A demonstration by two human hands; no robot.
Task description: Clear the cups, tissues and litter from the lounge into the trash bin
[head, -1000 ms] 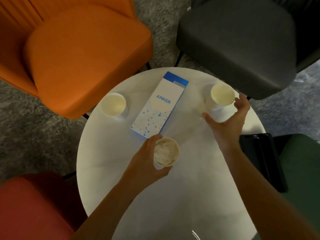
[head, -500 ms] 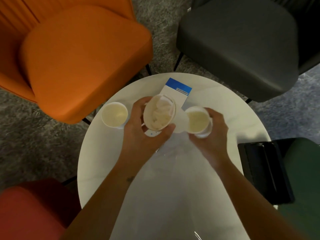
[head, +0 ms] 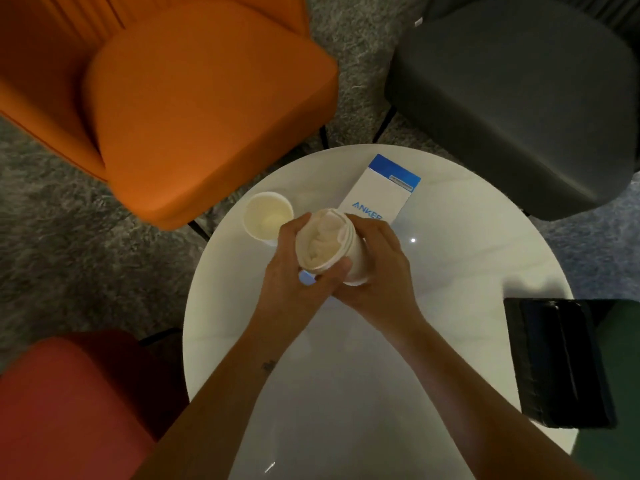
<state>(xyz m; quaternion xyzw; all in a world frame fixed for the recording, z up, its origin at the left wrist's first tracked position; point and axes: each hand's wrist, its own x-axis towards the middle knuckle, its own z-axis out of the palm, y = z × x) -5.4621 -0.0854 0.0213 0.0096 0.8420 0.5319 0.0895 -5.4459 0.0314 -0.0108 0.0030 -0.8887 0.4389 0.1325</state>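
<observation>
Over the round white table (head: 450, 271) both my hands hold two nested paper cups. The inner cup (head: 320, 242) is stuffed with crumpled tissue and tilts toward me; my left hand (head: 298, 282) grips it from the left. My right hand (head: 381, 271) curls round the outer cup (head: 356, 265) from the right. An empty paper cup (head: 267, 216) stands upright on the table just left of my left hand. A white and blue Anker box (head: 384, 192) lies flat behind the cups, partly hidden by my hands.
An orange armchair (head: 194, 109) stands at the back left, a dark grey chair (head: 512, 98) at the back right and a red seat (head: 69, 410) at the near left. A black tablet case (head: 557, 362) lies on a green seat (head: 623, 375) at the right.
My right hand took the far right cup off the table and brought it in. My left hand lifted the tissue cup, and the two cups went from side by side to nested.
</observation>
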